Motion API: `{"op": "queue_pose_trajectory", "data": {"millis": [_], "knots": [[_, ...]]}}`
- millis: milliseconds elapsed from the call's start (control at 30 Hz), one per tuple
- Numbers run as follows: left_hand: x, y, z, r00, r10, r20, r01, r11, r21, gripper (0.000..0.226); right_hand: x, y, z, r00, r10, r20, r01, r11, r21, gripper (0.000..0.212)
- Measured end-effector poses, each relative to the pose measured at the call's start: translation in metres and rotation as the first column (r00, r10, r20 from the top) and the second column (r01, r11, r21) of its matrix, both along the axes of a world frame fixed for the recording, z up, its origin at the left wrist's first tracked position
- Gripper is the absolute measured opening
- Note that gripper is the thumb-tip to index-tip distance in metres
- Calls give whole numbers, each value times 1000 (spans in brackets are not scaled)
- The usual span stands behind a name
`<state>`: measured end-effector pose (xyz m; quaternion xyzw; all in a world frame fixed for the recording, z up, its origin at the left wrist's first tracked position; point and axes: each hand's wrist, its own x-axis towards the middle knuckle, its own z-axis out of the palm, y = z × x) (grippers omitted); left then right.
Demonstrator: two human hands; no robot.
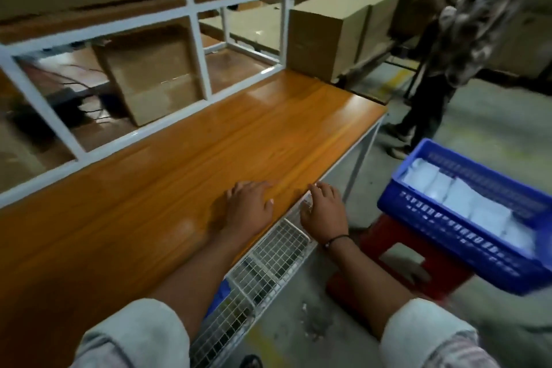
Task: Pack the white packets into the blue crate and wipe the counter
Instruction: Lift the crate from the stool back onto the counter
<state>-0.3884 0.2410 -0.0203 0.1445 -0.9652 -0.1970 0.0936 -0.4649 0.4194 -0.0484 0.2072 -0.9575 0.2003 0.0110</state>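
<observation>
Orange wood under my left hand (249, 207): palm flat on the counter (185, 164), fingers spread, holding nothing. My right hand (324, 212) sits at the counter's near edge, fingers curled loosely over the lip, also holding nothing. Below the edge I see a white wire rack (268, 266). Off to my right, the blue crate (466, 218) rests on a red stool (397, 263), white packets (460, 197) lined up inside it. Cardboard boxes (328, 33) stand beyond the counter's far end.
</observation>
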Motion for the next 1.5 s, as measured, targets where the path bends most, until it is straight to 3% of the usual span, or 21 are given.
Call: {"op": "queue_pose_trajectory", "data": {"millis": [200, 467, 767, 1000, 1200, 1300, 1500], "knots": [[-94, 48, -10, 965, -258, -52, 260, 965, 36, 39, -48, 73, -9, 954, -300, -8, 300, 953, -38, 51], [-196, 145, -23, 852, -522, -41, 523, 847, 91, 42, -97, 197, -35, 757, -651, 49, 652, 752, -94, 50], [-342, 270, -70, 886, -429, 175, 374, 886, 276, 51, -186, 376, -77, 534, -837, 119, 846, 529, -70, 53], [-442, 335, -119, 882, -325, 340, 289, 945, 154, 63, -251, 503, -98, 342, -927, 153, 927, 359, 105, 68], [-501, 358, -158, 853, -330, 405, 287, 944, 165, 84, -291, 571, -131, 367, -888, 276, 909, 406, 98, 72], [-513, 368, -165, 851, -325, 412, 266, 944, 195, 86, -303, 583, -143, 368, -859, 356, 912, 408, 43, 74], [-523, 373, -172, 870, -305, 386, 251, 950, 187, 81, -316, 598, -145, 342, -867, 363, 925, 378, 30, 66]]}}
